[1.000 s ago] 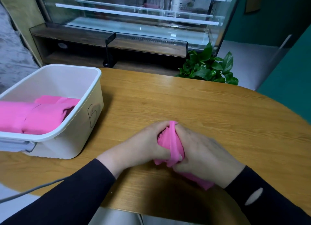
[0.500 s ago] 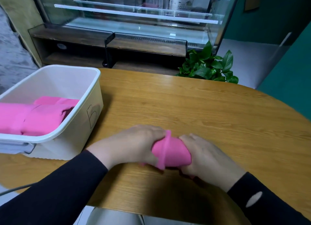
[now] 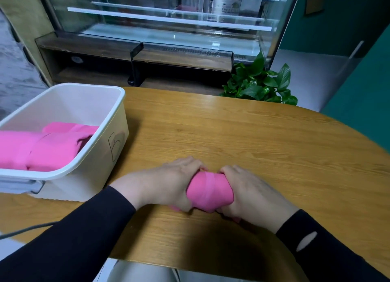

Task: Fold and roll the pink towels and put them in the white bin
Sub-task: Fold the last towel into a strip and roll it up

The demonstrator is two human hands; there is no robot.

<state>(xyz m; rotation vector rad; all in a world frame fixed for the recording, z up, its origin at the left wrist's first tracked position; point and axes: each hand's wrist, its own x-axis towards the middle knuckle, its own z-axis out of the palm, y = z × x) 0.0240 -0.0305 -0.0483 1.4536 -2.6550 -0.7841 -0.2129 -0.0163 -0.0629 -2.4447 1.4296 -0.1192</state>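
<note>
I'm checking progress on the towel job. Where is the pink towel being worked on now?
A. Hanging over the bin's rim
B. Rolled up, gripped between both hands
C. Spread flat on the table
B: the rolled pink towel sits between the left hand and right hand, on the table.

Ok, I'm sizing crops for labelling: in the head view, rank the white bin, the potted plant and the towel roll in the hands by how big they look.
1. white bin, though nearest the camera
2. potted plant
3. towel roll, partly hidden by both hands

Handwritten "5" on the white bin [image 3: 118,131] side wall, cabinet label too blurred to read
</note>
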